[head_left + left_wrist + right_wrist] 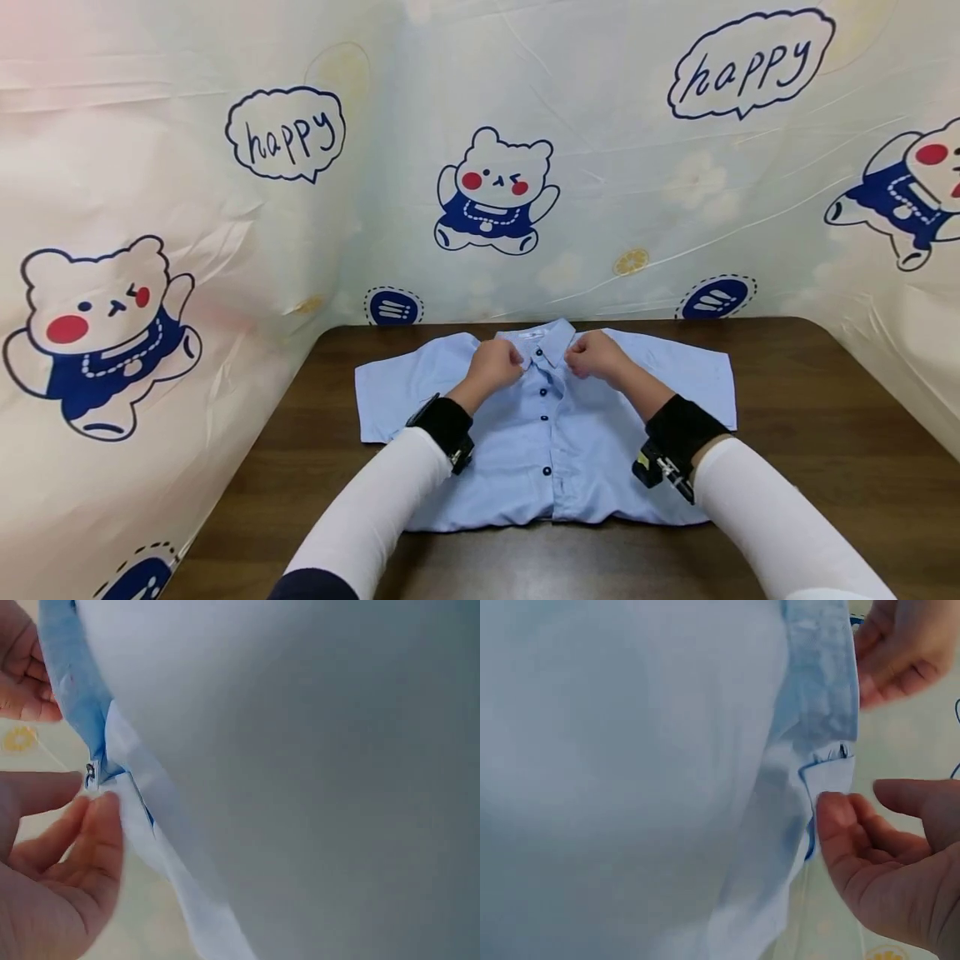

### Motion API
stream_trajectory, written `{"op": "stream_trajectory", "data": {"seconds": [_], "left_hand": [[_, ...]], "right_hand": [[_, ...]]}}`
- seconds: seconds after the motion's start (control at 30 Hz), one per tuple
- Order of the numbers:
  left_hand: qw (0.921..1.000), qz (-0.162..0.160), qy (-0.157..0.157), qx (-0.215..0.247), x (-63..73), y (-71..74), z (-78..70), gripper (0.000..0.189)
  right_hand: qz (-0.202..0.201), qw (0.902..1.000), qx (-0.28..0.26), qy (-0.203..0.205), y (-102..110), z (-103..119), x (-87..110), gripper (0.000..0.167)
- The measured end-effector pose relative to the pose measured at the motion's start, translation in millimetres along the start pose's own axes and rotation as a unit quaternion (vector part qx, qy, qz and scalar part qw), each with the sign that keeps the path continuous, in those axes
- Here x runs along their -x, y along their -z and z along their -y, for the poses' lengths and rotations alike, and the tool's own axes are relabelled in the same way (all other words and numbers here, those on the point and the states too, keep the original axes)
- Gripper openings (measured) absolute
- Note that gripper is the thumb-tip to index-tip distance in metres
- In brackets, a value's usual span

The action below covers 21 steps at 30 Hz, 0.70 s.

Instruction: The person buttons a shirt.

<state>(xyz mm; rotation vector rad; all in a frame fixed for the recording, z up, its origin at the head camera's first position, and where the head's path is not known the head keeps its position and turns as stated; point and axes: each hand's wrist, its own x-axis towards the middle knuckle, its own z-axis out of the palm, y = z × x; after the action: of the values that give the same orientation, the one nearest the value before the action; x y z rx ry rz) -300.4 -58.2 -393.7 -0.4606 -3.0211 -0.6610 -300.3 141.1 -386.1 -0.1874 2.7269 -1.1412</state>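
Observation:
A light blue short-sleeved shirt [510, 467] with dark buttons lies front up on the brown table, its collar [557, 340] at the far side. My left hand [497, 362] is at the left collar point. In the left wrist view, the left hand [71, 862] pinches that point between thumb and fingertips, near a button [90, 775]. On the opposite side of the neck is my right hand [596, 354]. Its fingertips touch the collar edge in the right wrist view, while the thumb of this right hand [900, 877] stands apart from the cloth.
The brown table [300, 500] extends on both sides of the shirt. Behind it hangs a pale curtain [600, 200] printed with bears and speech bubbles. Black wrist straps [444, 423] with small cameras sit on both forearms, above the shirt.

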Motion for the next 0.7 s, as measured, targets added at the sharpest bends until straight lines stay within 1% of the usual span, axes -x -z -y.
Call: {"op": "stream_trajectory", "data": {"seconds": [0.03,0.07,0.1,0.17,0.2,0.27,0.3,0.4,0.57,0.63,0.7], "left_hand": [[0.9991,0.024,-0.003,-0.036,4.8,0.7,0.1,0.011],[0.9964,0.05,-0.005,-0.069,9.7,0.8,0.2,0.011],[0.9922,0.076,-0.006,-0.099,14.3,0.4,0.4,0.015],[0.9814,0.119,-0.012,-0.15,21.8,-1.3,1.4,0.027],[0.9763,0.134,-0.015,-0.169,23.9,-2.5,2.3,0.033],[0.9701,0.156,-0.015,-0.186,26.7,-4.0,5.4,0.043],[0.9676,0.16,-0.018,-0.195,26.6,-4.7,7.4,0.046],[0.9647,0.167,-0.022,-0.202,22.8,-5.7,12.8,0.054],[0.9615,0.178,-0.028,-0.207,12.8,-7.7,21.6,0.065],[0.9612,0.181,-0.028,-0.206,9.4,-8.1,23.5,0.063],[0.9626,0.186,-0.019,-0.196,6.7,-6.5,22.6,0.059]], "right_hand": [[0.013,0.9988,0.046,0.007,2,-2,3.2,0.02],[0.026,0.9951,0.094,0.013,3,-5,6.2,0.02],[0.041,0.9886,0.144,0.015,3,-7,9.0,0.021],[0.067,0.9715,0.227,0.017,2,-11,13.5,0.027],[0.08,0.9626,0.258,0.015,0,-13,15.2,0.032],[0.098,0.9495,0.298,0.006,-4,-15,17.2,0.042],[0.104,0.9443,0.312,0.002,-6,-16,17.3,0.046],[0.106,0.9363,0.335,-0.003,-10,-18,15.4,0.053],[0.105,0.9314,0.349,-0.007,-12,-18,8.5,0.056],[0.111,0.9311,0.347,-0.016,-11,-17,5.6,0.059],[0.12,0.9288,0.35,-0.023,-10,-15,2.8,0.06]]}}
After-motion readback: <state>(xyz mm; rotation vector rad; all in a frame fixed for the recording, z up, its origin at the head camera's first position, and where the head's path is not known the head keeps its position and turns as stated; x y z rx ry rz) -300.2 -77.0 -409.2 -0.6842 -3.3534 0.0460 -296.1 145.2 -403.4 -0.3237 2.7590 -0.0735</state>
